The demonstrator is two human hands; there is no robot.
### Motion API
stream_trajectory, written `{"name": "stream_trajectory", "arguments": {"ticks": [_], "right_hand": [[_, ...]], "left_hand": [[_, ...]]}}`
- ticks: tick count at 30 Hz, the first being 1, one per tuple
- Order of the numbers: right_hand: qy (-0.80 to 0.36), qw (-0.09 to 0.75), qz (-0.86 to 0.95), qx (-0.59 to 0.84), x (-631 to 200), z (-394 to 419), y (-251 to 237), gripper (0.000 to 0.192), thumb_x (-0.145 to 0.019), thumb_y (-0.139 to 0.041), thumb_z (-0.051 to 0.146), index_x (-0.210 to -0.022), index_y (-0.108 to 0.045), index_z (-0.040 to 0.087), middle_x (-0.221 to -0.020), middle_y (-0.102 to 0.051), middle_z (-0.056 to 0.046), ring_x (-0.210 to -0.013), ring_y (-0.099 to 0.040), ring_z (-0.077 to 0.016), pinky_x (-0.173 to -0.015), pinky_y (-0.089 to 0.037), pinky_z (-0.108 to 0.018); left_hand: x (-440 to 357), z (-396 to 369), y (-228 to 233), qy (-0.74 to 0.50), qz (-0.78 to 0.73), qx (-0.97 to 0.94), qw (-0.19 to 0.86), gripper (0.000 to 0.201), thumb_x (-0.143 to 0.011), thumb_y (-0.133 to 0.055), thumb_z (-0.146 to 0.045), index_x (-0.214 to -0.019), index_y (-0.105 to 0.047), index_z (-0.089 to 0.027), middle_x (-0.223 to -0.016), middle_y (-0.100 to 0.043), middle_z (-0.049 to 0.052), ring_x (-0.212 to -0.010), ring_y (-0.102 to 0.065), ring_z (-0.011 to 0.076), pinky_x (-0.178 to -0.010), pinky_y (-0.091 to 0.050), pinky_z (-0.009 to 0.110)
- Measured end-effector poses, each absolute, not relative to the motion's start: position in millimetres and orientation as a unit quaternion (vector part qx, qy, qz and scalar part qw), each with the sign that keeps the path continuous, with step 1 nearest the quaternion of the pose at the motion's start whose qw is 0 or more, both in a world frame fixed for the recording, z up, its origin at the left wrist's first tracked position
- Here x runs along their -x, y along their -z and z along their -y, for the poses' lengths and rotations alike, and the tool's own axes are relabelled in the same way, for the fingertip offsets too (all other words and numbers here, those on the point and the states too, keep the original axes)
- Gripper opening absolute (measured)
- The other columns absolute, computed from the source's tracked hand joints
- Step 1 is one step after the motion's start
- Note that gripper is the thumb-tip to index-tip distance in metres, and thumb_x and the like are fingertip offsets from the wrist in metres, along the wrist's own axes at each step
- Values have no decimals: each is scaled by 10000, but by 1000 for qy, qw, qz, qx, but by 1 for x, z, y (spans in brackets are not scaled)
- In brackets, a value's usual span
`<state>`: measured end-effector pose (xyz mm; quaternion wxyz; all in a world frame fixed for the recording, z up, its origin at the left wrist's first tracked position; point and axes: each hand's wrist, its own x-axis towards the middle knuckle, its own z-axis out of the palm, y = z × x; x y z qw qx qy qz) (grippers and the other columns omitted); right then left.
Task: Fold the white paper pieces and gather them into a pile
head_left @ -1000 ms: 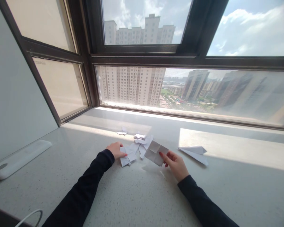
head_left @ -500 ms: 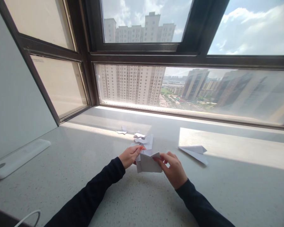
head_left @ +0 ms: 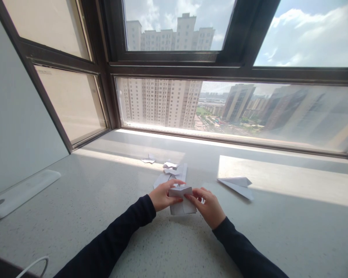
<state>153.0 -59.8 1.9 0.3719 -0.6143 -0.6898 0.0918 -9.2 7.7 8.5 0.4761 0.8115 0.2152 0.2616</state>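
On a pale speckled window ledge (head_left: 174, 247), near the middle, two bare hands in dark sleeves meet over one folded white paper (head_left: 182, 200). The left hand (head_left: 162, 195) pinches the paper's left edge between thumb and fingers; the right hand (head_left: 208, 206) pinches its right edge the same way, fingers curled closed on it. The paper is held just above the ledge, its top flap bent over.

Compared with half a second earlier, the paper looks narrower and more folded, and both hands have drawn closer together and slightly nearer the person. A second earlier the right hand alone held the sheet, while the left rested on the loose pieces farther left.

Just beyond the hands lies a loose cluster of white paper scraps (head_left: 171, 172); their exact number cannot be told, though one small scrap (head_left: 149, 159) sits apart at the far left of the group. One finished paper plane (head_left: 237, 185) lies to the right, well apart from the hands. One long white device (head_left: 20, 192) rests at the far left, and one white cable (head_left: 31, 265) loops at the near left corner.

No readable writing or brand shows anywhere.
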Motion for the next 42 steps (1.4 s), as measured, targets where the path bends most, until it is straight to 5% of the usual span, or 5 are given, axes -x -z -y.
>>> {"name": "stream_trajectory", "arguments": {"ticks": [4,10,23,28,42], "right_hand": [[-122,437,638,622,-152,58,-1,413,-665,-515,407,-1004,-474,174,-722,-550,-12,-514,-460,-104,-464,-394,-220],[-54,403,682,608,-159,62,-8,256,-731,-438,348,-582,-550,172,-501,-491,8,-493,-431,-109,-463,-357,-208],[-366,324,596,638,-215,66,-19,313,-610,-538,393,-764,-610,129,-678,-605,-46,-617,-539,-156,-552,-421,-257],[-291,186,497,796,-290,86,-11,272,-539,-579,383,-602,-608,120,-460,-520,-9,-415,-447,-113,-409,-334,-228],[-190,157,490,836,-311,86,-2,252,-546,-540,400,-570,-574,151,-568,-587,-50,-585,-540,-192,-517,-355,-253]], "left_hand": [[8,-2,-9,-281,-222,-820,446,484,-690,-516,-177,-1142,-344,-183,-691,-521,-15,-603,-492,106,-583,-401,221],[2,6,-8,-382,-206,-819,376,456,-701,-497,-176,-1124,-329,-191,-992,-488,69,-866,-497,167,-727,-411,271],[3,7,-6,-369,-270,-843,282,335,-756,-402,-239,-1080,-338,-186,-646,-603,-15,-586,-548,114,-592,-424,226],[14,0,-23,-445,-352,-793,223,338,-758,-384,-240,-1092,-364,-194,-616,-613,-27,-584,-555,109,-612,-417,234],[20,-41,9,-540,-464,-559,425,319,-671,-415,-255,-964,-435,-130,-560,-554,-14,-585,-551,141,-553,-419,258]]}}
